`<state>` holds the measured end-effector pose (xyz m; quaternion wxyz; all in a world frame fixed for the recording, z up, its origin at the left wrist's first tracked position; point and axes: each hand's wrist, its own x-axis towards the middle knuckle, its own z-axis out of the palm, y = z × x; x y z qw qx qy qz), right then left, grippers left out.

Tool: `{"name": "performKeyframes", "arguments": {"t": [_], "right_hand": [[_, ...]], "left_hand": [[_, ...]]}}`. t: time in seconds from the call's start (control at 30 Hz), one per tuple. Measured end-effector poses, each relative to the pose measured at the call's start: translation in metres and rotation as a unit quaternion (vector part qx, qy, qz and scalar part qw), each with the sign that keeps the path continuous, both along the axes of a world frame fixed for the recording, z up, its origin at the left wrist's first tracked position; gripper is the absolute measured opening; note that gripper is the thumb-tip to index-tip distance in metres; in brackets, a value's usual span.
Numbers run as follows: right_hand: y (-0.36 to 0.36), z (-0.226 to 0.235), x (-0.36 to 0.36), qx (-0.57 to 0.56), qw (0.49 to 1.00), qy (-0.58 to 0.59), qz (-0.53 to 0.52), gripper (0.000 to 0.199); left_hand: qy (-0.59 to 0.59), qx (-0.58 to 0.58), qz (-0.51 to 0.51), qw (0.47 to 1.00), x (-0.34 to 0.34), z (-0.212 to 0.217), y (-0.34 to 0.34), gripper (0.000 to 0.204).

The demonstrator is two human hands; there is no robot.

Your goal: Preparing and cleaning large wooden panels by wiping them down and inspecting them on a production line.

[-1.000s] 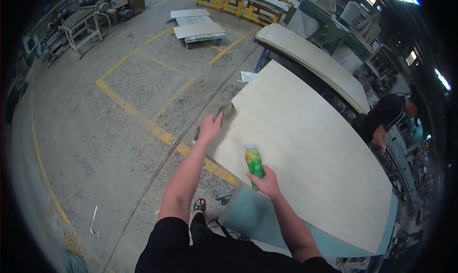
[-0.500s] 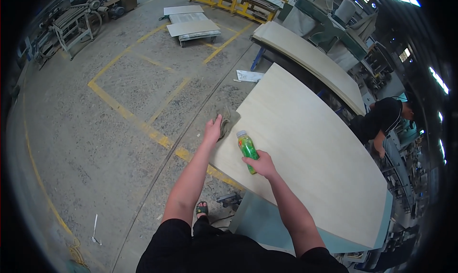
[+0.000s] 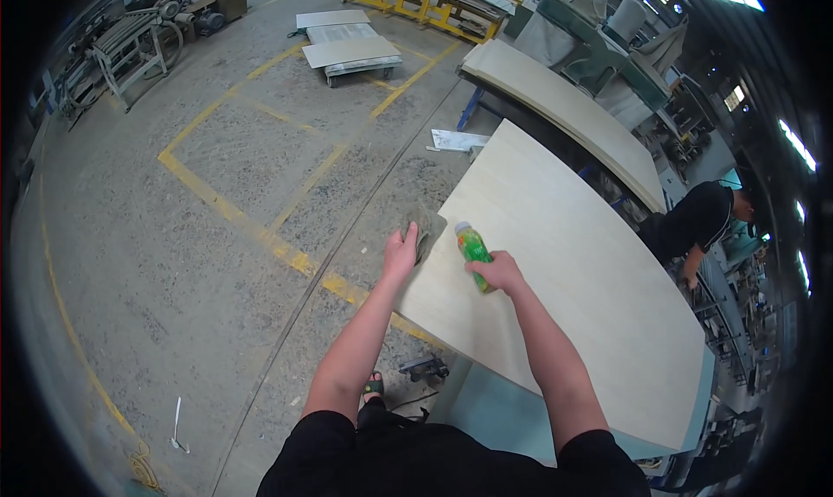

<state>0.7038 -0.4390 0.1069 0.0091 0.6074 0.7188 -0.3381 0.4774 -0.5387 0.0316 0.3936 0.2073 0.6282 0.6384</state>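
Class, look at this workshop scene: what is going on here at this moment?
A person stands at the edge of a large pale wooden panel in a workshop. The left hand presses a grey-green cloth against the panel's edge, while the right hand holds a green bottle over the panel's surface. At the far side, another person in a black shirt bends over beside the panel. More pale panels lie on a cart across the concrete floor.

Board (image 3: 564, 263): pale wood veneer, smooth, matt. Bottle (image 3: 475, 247): glossy green plastic with lighter cap; pad (image 3: 426, 228): grey-brown, coarse, cloth-like. Floor (image 3: 173, 236): rough mottled concrete, worn yellow painted lines.
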Motion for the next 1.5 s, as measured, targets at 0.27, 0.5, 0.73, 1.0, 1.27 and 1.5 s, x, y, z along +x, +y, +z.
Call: {"name": "performKeyframes", "arguments": {"t": [0.27,0.5,0.73,1.0,1.27,1.5], "right_hand": [[0.048,-0.005,-0.001,0.068,0.996,-0.02,-0.061,0.072],[-0.056,-0.04,0.065,0.076,0.935,0.329,-0.104,0.054],[-0.155,-0.014,0.187,0.067,0.896,0.388,-0.206,0.057],[-0.22,-0.011,0.335,0.148,0.887,0.3,-0.319,0.07],[-0.285,0.05,0.433,-0.003,0.931,0.191,-0.311,0.065],[-0.281,0.09,0.502,0.04,0.993,-0.034,-0.107,0.059]], "left_hand": [[0.173,-0.053,-0.072,0.981,0.026,0.014,-0.014,0.052],[0.5,0.056,-0.112,0.857,0.039,0.003,-0.041,0.042],[0.549,0.037,-0.131,0.825,0.077,0.0,-0.069,0.031],[0.553,0.042,-0.208,0.806,0.209,-0.008,-0.074,0.04],[-0.222,-0.069,-0.318,0.919,0.383,0.041,-0.035,0.057],[-0.467,-0.073,-0.361,0.804,0.492,0.03,-0.07,0.057]]}}
